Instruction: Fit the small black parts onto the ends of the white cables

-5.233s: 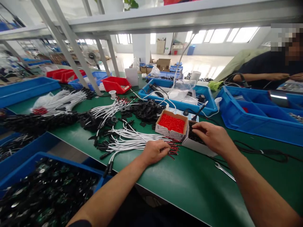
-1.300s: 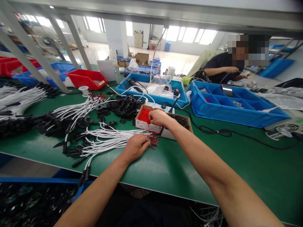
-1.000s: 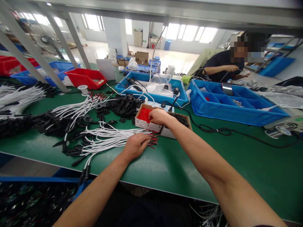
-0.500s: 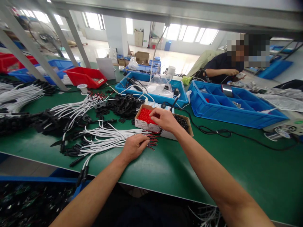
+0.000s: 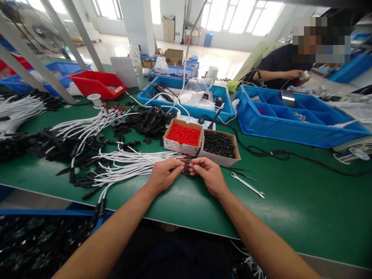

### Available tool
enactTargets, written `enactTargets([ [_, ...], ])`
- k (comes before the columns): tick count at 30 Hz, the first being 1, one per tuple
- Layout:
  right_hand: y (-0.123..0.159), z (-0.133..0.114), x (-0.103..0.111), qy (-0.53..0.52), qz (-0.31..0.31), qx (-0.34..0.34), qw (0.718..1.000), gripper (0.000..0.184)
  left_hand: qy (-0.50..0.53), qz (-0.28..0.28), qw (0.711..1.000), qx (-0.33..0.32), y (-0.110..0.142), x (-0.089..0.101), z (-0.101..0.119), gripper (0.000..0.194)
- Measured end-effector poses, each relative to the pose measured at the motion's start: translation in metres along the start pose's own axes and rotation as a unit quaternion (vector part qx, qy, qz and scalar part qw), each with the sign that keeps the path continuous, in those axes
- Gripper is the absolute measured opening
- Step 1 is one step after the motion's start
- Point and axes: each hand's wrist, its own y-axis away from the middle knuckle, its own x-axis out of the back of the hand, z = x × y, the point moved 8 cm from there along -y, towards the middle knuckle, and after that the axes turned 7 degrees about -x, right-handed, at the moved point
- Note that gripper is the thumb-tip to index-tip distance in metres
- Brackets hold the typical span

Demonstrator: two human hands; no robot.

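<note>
Print on the cardboard box [image 5: 180, 147] (too small to read) fronts heaped red bits [image 5: 184, 134]. White cables [image 5: 130, 167] lie fanned on the smooth green bench [image 5: 290, 217], their thin ends pinched by the left hand [image 5: 167, 174]; the right hand [image 5: 209, 175], fingertips closed, grips a red piece [image 5: 192, 164].
</note>
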Motion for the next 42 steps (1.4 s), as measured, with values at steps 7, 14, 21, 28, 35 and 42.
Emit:
enactTargets([
  [7, -0.003, 0.007, -0.006, -0.045, -0.006, -0.031, 0.999, 0.029, -0.012, -0.010, 1.000, 0.016, -0.001, -0.003, 0.002, 0.013],
  [14, -0.002, 0.007, -0.005, -0.020, -0.007, -0.026, 0.999, 0.030, -0.004, -0.032, 0.999, 0.014, -0.001, -0.007, 0.002, 0.016],
  [21, -0.002, 0.008, -0.008, -0.015, -0.020, -0.043, 0.999, 0.031, -0.006, -0.033, 0.999, 0.024, -0.001, -0.009, -0.001, 0.014],
  [28, -0.001, 0.005, -0.009, 0.036, -0.030, -0.016, 0.999, 0.027, -0.054, -0.041, 0.997, 0.038, 0.000, -0.011, -0.005, 0.012],
  [35, 0.001, 0.000, -0.006, 0.170, 0.001, 0.038, 0.985, 0.019, -0.092, -0.082, 0.992, 0.023, 0.003, -0.015, -0.001, 0.012],
  [42, 0.006, -0.014, -0.014, 0.282, -0.001, 0.126, 0.951, 0.009, -0.080, -0.123, 0.988, 0.043, 0.005, -0.017, 0.001, 0.024],
])
